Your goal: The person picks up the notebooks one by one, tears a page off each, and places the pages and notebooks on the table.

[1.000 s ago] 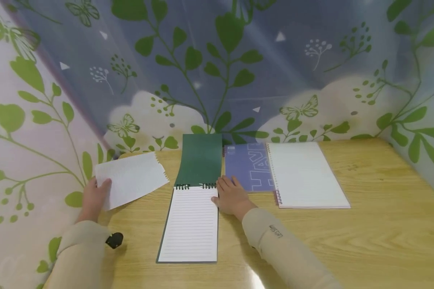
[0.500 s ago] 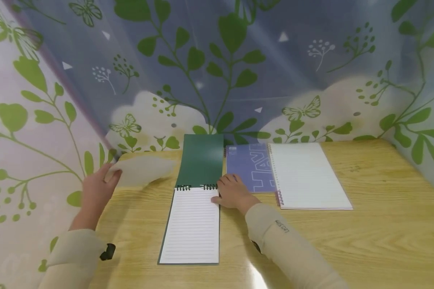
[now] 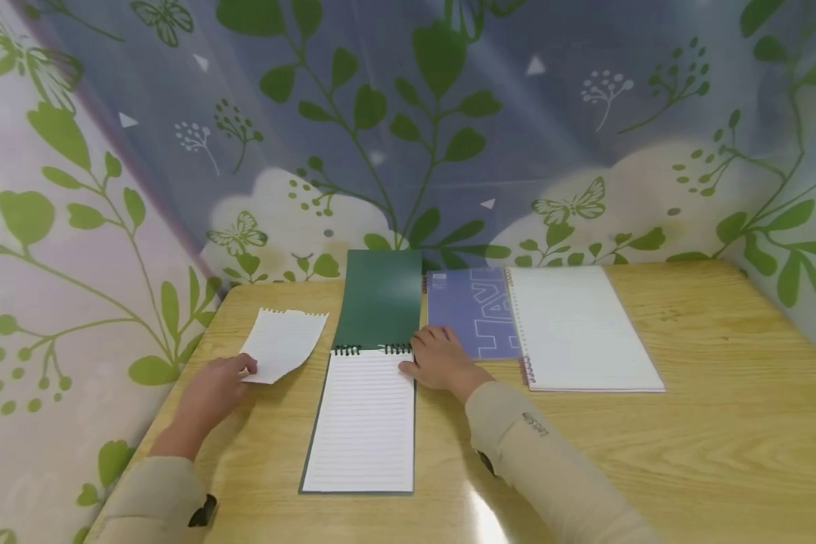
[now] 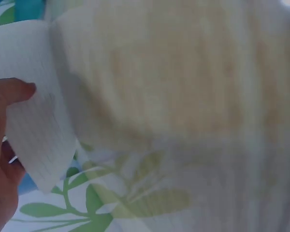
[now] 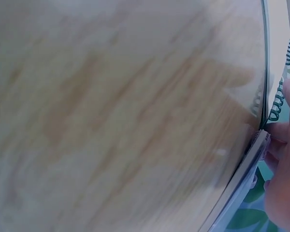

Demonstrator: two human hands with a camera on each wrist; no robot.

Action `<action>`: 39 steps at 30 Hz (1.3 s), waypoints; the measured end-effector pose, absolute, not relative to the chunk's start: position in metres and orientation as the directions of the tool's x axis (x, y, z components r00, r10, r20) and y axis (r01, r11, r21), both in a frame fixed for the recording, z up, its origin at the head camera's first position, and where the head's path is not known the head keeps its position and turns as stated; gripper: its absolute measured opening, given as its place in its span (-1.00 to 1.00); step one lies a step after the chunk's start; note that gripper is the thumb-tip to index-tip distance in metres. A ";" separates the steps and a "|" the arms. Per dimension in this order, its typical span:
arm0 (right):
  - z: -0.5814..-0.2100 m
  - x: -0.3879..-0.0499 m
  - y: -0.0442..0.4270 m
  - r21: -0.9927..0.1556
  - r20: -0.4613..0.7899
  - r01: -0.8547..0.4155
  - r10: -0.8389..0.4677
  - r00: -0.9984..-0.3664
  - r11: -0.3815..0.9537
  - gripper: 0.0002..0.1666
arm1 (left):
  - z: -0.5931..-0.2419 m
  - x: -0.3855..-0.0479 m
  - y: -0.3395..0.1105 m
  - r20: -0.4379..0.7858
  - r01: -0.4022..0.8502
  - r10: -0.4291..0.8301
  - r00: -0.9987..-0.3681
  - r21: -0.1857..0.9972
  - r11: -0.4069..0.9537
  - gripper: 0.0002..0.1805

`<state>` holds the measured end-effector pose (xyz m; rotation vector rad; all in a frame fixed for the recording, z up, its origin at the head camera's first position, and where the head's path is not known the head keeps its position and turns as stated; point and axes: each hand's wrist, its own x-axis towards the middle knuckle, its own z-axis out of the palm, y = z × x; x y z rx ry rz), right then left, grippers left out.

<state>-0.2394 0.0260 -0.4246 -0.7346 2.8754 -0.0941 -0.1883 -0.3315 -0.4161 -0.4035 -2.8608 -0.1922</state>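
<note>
The left hand (image 3: 214, 393) pinches a loose white sheet (image 3: 285, 340) by its near corner; the sheet's torn, ragged edge faces the back wall. In the left wrist view the thumb lies over the lined sheet (image 4: 38, 121). A notebook with a green cover (image 3: 381, 298) folded back and lined pages (image 3: 362, 423) lies to the right of the sheet. The right hand (image 3: 442, 363) rests at the right end of its black coil, fingers relaxed. In the right wrist view that hand (image 5: 285, 159) lies beside the coil (image 5: 277, 104).
A blue-violet notebook (image 3: 465, 313) lies right of the green cover. Partly over it is an open spiral notebook (image 3: 585, 332) with white pages. The wooden table (image 3: 721, 438) meets a leaf-patterned covering (image 3: 557, 113) at the back and left.
The sheet has been turned, its torn edge moving from the right side to the far side, and lowered toward the table. The left hand has moved nearer and rightward. The right hand stays at the coil.
</note>
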 end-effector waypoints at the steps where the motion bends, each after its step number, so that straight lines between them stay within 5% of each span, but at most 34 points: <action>1: -0.424 -0.240 0.026 -0.102 -0.153 -0.468 -0.479 -0.865 0.878 -0.24 | -0.418 -0.189 -0.331 0.207 0.281 0.257 -0.944 0.092 0.955 -0.82; 10: -0.423 -0.243 0.027 -0.178 -0.091 -0.432 -0.452 -0.888 0.884 -0.37 | -0.416 -0.195 -0.321 -0.091 0.285 0.311 -0.946 0.222 0.932 -0.62; 16: -0.418 -0.240 0.032 -0.254 -0.056 -0.431 -0.459 -0.887 0.866 -0.38 | -0.410 -0.208 -0.315 -0.085 0.262 0.297 -0.951 0.290 0.920 -0.71; 23: -0.410 -0.209 0.039 -0.259 -0.065 -0.602 -0.636 -0.769 0.755 -0.43 | -0.407 -0.230 -0.300 0.046 0.211 0.210 -0.977 0.394 0.895 -0.56; 31: -0.414 -0.159 0.050 -0.183 -0.117 -0.729 -0.751 -0.650 0.660 -0.39 | -0.375 -0.270 -0.271 -0.242 0.005 0.151 -0.958 0.517 0.856 -0.30; 39: -0.424 -0.137 0.062 -0.171 -0.112 -0.745 -0.764 -0.636 0.645 -0.34 | -0.378 -0.299 -0.240 -0.403 -0.165 0.134 -0.905 0.625 0.763 -0.23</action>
